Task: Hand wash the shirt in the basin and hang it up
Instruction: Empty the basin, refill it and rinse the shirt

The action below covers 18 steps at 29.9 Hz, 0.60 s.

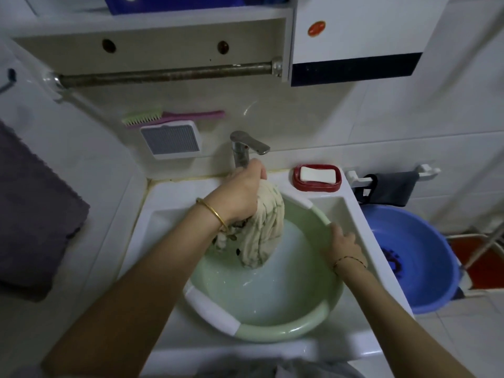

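left hand (pixel 240 195) gripping bunched wet shirt (pixel 266 227) lifted above basin (pixel 272 330) water, right hand (pixel 342 245) fingers curled on basin rim

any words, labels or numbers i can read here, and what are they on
No text can be read.
Red oval sticker on the white cabinet: has some print, too blurred to read.
Shirt, basin, soap, tap: no writing shows.
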### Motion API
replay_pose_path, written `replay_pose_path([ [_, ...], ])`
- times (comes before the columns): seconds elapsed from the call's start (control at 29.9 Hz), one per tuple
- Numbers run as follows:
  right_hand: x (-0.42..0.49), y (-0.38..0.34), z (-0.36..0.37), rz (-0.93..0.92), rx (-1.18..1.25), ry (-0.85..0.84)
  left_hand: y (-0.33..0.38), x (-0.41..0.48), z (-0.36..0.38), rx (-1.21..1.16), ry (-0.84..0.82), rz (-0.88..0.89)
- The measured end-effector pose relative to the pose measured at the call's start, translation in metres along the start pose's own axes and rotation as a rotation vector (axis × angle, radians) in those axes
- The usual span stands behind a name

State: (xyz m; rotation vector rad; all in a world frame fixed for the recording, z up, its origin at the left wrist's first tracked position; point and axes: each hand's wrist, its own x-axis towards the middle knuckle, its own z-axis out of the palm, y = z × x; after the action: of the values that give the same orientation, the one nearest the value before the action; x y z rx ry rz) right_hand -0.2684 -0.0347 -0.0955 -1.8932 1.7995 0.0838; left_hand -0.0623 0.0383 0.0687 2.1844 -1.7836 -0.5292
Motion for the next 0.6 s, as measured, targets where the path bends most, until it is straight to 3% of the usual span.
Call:
replay_pose_path([
  [0.1, 0.002, 0.013, 0.004, -0.002, 0.288, -0.079, 0.009, 0.003, -0.004, 0.073, -0.004, 0.069],
  [0.27, -0.012, 0.008, -0.013, -0.077, 0.677, 0.07, 0.019, 0.007, -0.004, 0.169, 0.017, 0.101],
  [0.6, -0.021, -0.011, -0.072, -0.246, 0.53, 0.158, 0.027, 0.007, 0.006, 0.141, 0.042, 0.109],
])
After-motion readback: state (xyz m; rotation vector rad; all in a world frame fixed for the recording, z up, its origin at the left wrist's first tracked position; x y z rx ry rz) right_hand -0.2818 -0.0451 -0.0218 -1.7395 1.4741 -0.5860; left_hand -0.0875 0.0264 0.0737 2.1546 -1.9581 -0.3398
